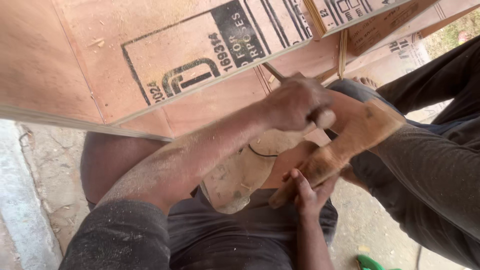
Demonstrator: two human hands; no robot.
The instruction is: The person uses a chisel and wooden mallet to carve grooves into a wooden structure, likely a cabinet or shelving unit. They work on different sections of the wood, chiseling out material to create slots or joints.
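1. Much of the grip was hidden. The left hand (295, 102) was clenched into a fist around a pale handle (325, 119), and only the rounded butt of that handle showed past the knuckles.
2. A thin metal shaft (274, 71) ran up and to the left from the fist. Its far end was lost against the plywood, so the kind of tool could not be told.
3. The right hand (306, 192) came up from the bottom edge. Its fingers lay straight against the co-worker's hand (360, 130). Whether it pinched anything could not be told, since the palm was turned away.
4. The co-worker's hand was coated in sawdust and lay just beside the fist, touching the handle's end. Its fingers (292, 186) reached down along a small reddish board (282, 162), whose lower part was covered by both hands.
5. A curved plywood offcut (232, 177) rested on the person's lap below the left forearm. It carried a short dark line near its upper edge, and the forearm crossed over part of it.
6. Large plywood sheets (75, 60) filled the top of the view, cut off at the left and top edges. They overlapped, and their pale layered edges showed.
7. A bare foot (367, 81) peeked out beyond the co-worker's knee, only its toes visible.
8. A green object (371, 263) was cut off at the bottom edge, too little in view to identify.
9. The concrete floor (45, 165) showed at the left, littered with chips.
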